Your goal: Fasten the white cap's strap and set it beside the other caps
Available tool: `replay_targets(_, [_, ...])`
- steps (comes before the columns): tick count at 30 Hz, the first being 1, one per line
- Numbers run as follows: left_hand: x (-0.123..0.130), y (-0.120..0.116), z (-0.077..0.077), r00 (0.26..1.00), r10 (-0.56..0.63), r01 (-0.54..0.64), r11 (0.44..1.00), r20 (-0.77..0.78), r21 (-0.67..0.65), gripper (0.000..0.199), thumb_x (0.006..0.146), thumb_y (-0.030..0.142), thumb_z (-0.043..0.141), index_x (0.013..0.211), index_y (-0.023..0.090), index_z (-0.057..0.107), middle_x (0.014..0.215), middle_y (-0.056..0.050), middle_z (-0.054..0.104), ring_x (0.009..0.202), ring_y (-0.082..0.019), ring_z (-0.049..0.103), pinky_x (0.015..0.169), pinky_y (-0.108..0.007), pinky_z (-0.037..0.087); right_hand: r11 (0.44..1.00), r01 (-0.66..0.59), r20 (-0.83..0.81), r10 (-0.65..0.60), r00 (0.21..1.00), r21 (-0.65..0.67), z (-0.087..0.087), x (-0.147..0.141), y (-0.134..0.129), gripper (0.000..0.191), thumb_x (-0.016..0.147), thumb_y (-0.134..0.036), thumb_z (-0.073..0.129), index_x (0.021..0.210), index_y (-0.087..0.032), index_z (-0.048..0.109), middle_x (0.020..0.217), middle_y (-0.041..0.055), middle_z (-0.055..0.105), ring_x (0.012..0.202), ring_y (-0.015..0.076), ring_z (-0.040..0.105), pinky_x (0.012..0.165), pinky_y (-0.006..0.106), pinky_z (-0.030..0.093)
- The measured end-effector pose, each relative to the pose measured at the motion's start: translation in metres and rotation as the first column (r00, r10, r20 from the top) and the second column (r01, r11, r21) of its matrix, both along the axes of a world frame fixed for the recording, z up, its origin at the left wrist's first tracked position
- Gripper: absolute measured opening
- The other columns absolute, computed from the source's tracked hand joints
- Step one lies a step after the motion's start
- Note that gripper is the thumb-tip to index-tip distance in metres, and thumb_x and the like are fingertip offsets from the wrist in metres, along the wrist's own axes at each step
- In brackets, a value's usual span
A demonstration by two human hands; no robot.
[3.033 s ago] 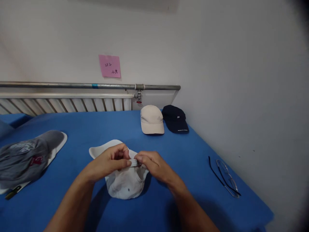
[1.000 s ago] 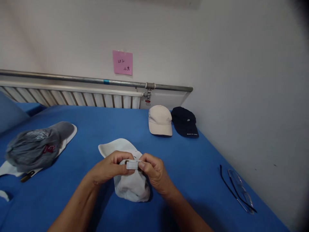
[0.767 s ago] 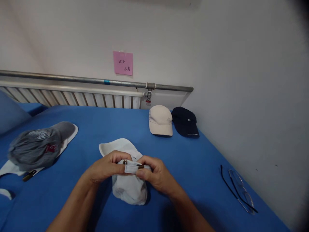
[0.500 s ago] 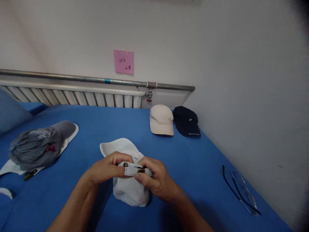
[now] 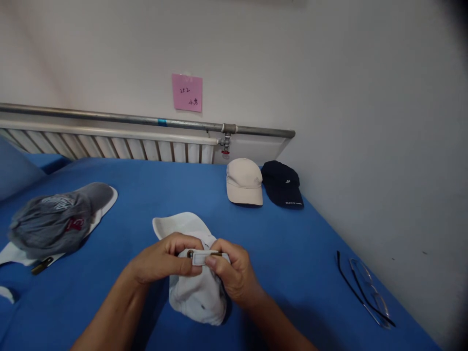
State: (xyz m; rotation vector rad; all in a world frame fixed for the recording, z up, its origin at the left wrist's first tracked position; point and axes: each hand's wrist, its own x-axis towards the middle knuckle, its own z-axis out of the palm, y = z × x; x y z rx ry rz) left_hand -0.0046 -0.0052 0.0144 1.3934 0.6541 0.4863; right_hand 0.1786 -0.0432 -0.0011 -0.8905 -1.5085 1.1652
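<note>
A white baseball cap [image 5: 197, 297] lies on the blue bed sheet in front of me, its brim pointing away to the left. My left hand [image 5: 170, 258] pinches the left part of its back strap [image 5: 199, 258], close to a round metal eyelet [image 5: 190, 253]. From the right, my right hand [image 5: 234, 268] grips the strap with thumb and fingers, the thumb pressing on it near a brass-coloured buckle [image 5: 216, 254]. Part of the buckle is hidden under my fingers.
On the left a grey cap [image 5: 51, 219] rests over white pieces. A beige cap [image 5: 244, 183] and a navy cap [image 5: 281, 185] sit at the back by the wall. Glasses [image 5: 369, 292] lie at the right edge. A radiator [image 5: 146, 148] and pipe [image 5: 120, 117] run behind the bed.
My right thumb has shifted up onto the strap, covering more of the buckle. The strap's free end has moved slightly right, and the cap's crown hangs a little lower.
</note>
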Motion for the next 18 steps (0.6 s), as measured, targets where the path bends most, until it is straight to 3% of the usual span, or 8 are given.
replay_targets(7, [-0.011, 0.002, 0.005, 1.0, -0.003, 0.002, 1.0, 0.027, 0.005, 0.02, 0.074, 0.03, 0.074, 0.081, 0.015, 0.063, 0.074, 0.002, 0.056, 0.068, -0.01, 0.048, 0.063, -0.019, 0.039, 0.99, 0.001, -0.036, -0.006, 0.999, -0.139, -0.002, 0.009, 0.007, 0.021, 0.078, -0.035, 0.056, 0.064, -0.02, 0.052, 0.054, -0.0066, 0.04, 0.052, 0.0095, 0.034, 0.051, 0.023, 0.03])
replay_targets(10, [-0.014, 0.003, 0.006, 0.999, -0.007, 0.005, 0.999, 0.034, 0.044, 0.015, 0.077, 0.027, 0.072, 0.087, 0.016, 0.068, 0.078, 0.002, 0.06, 0.073, -0.011, 0.051, 0.067, -0.02, 0.04, 0.999, 0.035, 0.023, -0.035, 0.999, -0.027, 0.0, 0.014, 0.008, 0.009, 0.075, -0.028, 0.062, 0.081, -0.021, 0.061, 0.068, -0.0041, 0.054, 0.061, 0.0111, 0.047, 0.058, 0.023, 0.038])
replay_targets(14, [-0.009, 0.004, 0.003, 1.0, -0.015, 0.014, 1.0, 0.024, 0.011, 0.013, 0.078, 0.026, 0.07, 0.087, 0.016, 0.069, 0.077, 0.002, 0.061, 0.068, -0.01, 0.05, 0.064, -0.02, 0.039, 0.965, -0.031, 0.12, 0.0, 0.993, 0.261, 0.002, 0.018, 0.008, 0.018, 0.076, -0.018, 0.065, 0.094, -0.022, 0.066, 0.088, 0.0016, 0.064, 0.078, 0.0145, 0.059, 0.07, 0.027, 0.045])
replay_targets(16, [-0.007, 0.005, 0.002, 1.0, -0.014, 0.014, 1.0, 0.016, 0.001, 0.014, 0.077, 0.026, 0.071, 0.086, 0.015, 0.069, 0.076, 0.002, 0.061, 0.067, -0.01, 0.05, 0.063, -0.02, 0.039, 0.951, -0.051, 0.162, 0.001, 0.987, 0.306, 0.002, 0.02, 0.008, 0.018, 0.075, -0.017, 0.066, 0.092, -0.022, 0.068, 0.088, 0.0024, 0.064, 0.077, 0.015, 0.06, 0.071, 0.028, 0.047])
replay_targets(18, [-0.007, 0.005, 0.003, 1.0, -0.007, 0.007, 1.0, 0.014, 0.008, 0.014, 0.077, 0.026, 0.071, 0.085, 0.015, 0.069, 0.075, 0.002, 0.061, 0.067, -0.01, 0.049, 0.063, -0.02, 0.038, 0.967, -0.026, 0.147, -0.012, 0.989, 0.254, 0.002, 0.023, 0.01, 0.015, 0.076, -0.019, 0.066, 0.09, -0.022, 0.068, 0.084, 0.0018, 0.064, 0.074, 0.0147, 0.06, 0.069, 0.028, 0.047])
